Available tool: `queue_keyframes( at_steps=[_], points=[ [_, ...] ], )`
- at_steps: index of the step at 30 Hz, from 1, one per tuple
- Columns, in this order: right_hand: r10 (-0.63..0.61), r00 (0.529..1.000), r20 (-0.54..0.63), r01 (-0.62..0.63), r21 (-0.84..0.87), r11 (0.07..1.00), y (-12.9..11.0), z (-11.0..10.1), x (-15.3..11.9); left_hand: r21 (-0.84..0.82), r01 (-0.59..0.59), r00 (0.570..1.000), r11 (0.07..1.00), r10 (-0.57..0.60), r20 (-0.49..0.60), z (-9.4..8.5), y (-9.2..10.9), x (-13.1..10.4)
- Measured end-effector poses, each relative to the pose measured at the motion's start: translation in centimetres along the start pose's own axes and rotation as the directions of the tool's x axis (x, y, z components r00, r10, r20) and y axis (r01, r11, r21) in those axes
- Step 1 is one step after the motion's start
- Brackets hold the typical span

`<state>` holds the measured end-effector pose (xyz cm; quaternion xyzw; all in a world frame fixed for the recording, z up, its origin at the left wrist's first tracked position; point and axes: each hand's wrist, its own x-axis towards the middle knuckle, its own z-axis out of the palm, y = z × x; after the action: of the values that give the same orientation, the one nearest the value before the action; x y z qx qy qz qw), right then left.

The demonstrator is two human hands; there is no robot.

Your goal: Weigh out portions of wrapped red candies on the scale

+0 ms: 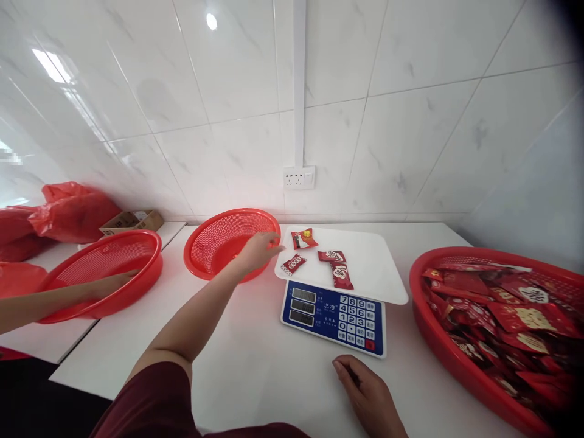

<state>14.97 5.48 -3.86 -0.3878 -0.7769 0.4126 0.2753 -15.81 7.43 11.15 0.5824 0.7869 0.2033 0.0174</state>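
Observation:
My left hand (261,249) reaches over the right rim of the middle red plastic basket (207,240), next to the scale's white tray (371,258). Its fingers are stretched out and I see nothing in them. On the tray lie an orange-red packet (303,238), a small red packet with checked ends (293,263) and two dark red packets (342,275) touching each other. Below the tray is the blue keypad panel of the digital scale (333,317). My right hand (365,389) rests on the white table in front of the scale, fingers curled in, with no object showing.
A big red basket (429,328) full of red packets stands at the right. At the left, another person's arm (59,301) reaches into a red basket (152,267). Red plastic bags (77,210) and a cardboard box (132,222) sit behind it. A wall socket (298,177) is above the tray.

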Motion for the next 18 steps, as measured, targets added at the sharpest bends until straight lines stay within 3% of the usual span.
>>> queue_keyframes(
  at_steps=[3,6,11,15,18],
  points=[
    [0.001,1.0,-0.023,-0.001,-0.003,1.0,0.0,0.1,0.0,0.042,-0.126,0.984,0.991,0.119,0.134,2.0,2.9,0.2],
    [0.004,1.0,-0.021,-0.004,0.009,1.0,-0.1,0.0,0.0,0.085,-0.186,0.963,0.979,0.164,0.213,3.3,4.3,0.4],
    [0.016,0.999,0.032,-0.017,0.034,0.999,-0.3,-0.4,0.0,0.084,-0.217,0.95,0.973,0.191,0.246,3.7,4.9,1.7],
    [0.015,0.999,0.041,-0.016,0.035,0.999,-0.3,-0.5,0.1,0.103,-0.208,0.963,0.973,0.185,0.197,3.5,5.3,4.5],
    [0.033,0.999,0.027,-0.034,0.025,0.999,-0.5,-0.5,0.0,0.104,-0.208,0.953,0.973,0.178,0.247,4.0,5.3,6.8]
  ],
)
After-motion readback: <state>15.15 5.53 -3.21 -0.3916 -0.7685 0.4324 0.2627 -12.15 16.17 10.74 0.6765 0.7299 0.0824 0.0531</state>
